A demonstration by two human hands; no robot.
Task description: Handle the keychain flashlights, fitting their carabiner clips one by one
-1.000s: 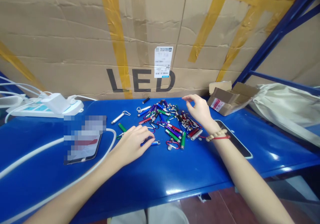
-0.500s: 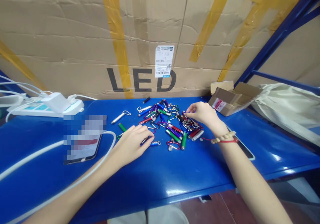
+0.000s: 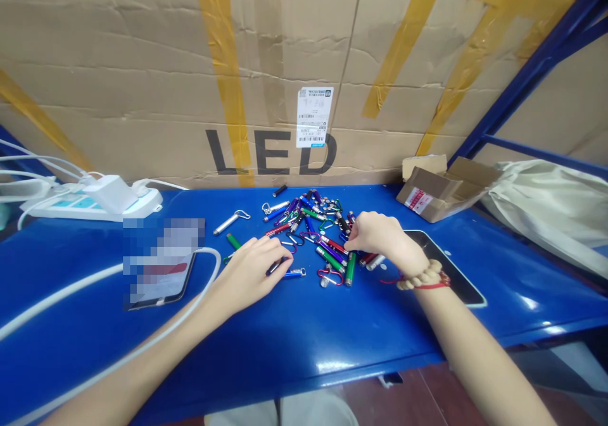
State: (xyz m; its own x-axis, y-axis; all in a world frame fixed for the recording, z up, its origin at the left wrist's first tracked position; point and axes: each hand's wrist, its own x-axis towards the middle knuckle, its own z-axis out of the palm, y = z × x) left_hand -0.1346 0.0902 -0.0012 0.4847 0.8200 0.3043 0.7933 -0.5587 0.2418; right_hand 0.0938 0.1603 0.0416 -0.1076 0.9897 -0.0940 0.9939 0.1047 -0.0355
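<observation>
Keychain penlights in several colours lie in a loose pile on the blue tabletop (image 3: 285,344), many with carabiner clips. My left hand (image 3: 256,271) rests at the pile's near left side, its fingers curled round a dark penlight (image 3: 274,266) that is mostly hidden. Just beyond its fingertips is a blue penlight (image 3: 294,273). My right hand (image 3: 380,239) reaches down over the right side of the pile, fingertips pinched together beside a red penlight (image 3: 334,244). Whatever is between those fingertips is hidden. Close by lie a green penlight (image 3: 350,269) and a red carabiner (image 3: 331,276).
A masked phone (image 3: 166,268) and white cable (image 3: 216,258) lie left, near a power strip (image 3: 137,206). A dark tablet-like device (image 3: 456,268) sits partly under my right wrist. Behind stand a small open carton (image 3: 432,192) and a large cardboard box (image 3: 166,97).
My right hand has moved toward me and slightly left, from the pile's far right side to beside the red penlight. My left hand stays put with the dark penlight.
</observation>
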